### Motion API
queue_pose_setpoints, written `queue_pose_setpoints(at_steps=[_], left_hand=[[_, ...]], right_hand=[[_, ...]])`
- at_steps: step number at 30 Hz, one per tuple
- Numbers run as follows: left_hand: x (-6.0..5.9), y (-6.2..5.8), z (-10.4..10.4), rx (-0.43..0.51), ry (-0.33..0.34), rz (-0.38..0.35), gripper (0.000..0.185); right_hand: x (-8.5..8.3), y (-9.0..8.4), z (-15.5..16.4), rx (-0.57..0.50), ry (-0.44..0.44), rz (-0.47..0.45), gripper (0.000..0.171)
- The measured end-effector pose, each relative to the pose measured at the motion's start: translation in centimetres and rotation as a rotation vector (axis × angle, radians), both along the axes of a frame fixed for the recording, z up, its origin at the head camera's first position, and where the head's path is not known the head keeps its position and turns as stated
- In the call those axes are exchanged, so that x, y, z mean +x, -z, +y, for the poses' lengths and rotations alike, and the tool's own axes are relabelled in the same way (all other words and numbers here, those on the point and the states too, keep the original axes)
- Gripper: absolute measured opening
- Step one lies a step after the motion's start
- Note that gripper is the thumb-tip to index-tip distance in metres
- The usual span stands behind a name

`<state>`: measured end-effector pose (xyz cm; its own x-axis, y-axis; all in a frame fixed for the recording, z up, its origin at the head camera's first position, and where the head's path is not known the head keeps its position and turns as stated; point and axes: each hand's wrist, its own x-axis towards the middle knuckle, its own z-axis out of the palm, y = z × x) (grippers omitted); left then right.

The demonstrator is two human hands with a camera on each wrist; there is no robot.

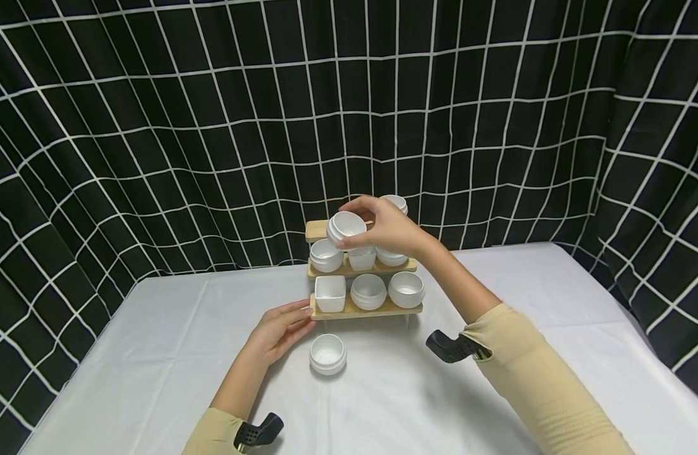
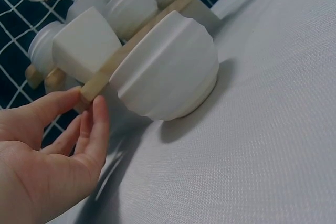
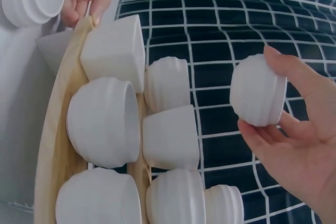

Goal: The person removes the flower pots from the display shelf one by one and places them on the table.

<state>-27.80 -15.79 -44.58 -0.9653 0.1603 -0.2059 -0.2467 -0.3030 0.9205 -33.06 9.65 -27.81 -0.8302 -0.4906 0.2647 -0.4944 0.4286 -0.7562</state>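
Observation:
A three-tier wooden stand [image 1: 357, 313] holds small white bowls. My left hand [image 1: 283, 328] pinches the left end of its lowest board [image 2: 100, 81] between thumb and fingers. My right hand [image 1: 391, 227] grips a round white bowl [image 1: 342, 229] by its sides, raised over the left part of the upper tiers. The right wrist view shows this bowl [image 3: 257, 90] between thumb and fingertips, apart from the stand. Another round bowl [image 1: 327, 363] sits upright on the table in front of the stand, near my left hand.
On the lowest board stand a square bowl [image 1: 330, 294] and two round ones. The middle board carries a round bowl [image 1: 326, 256], a square one and another round one. One bowl [image 1: 396, 203] stands on the top board's right. A black gridded curtain [image 1: 258, 126] hangs behind the white-clothed table [image 1: 155, 354].

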Motion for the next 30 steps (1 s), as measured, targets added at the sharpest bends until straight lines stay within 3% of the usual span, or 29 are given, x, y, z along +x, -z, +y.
queue_pose_setpoints(at_steps=[10,21,30], left_hand=[[0.2,-0.2,0.1,-0.001,-0.004,-0.003,0.05],[0.2,0.0,0.1,0.003,-0.015,-0.002,0.049],[0.1,0.1,0.0,0.011,0.003,0.007,0.05]], right_hand=[[1.7,0.8,0.5,-0.095,-0.011,-0.043,0.062],[3.3,1.9,1.7,-0.13,-0.03,-0.04,0.067],[4.6,2.6,2.5,-0.171,-0.03,-0.05,0.062]])
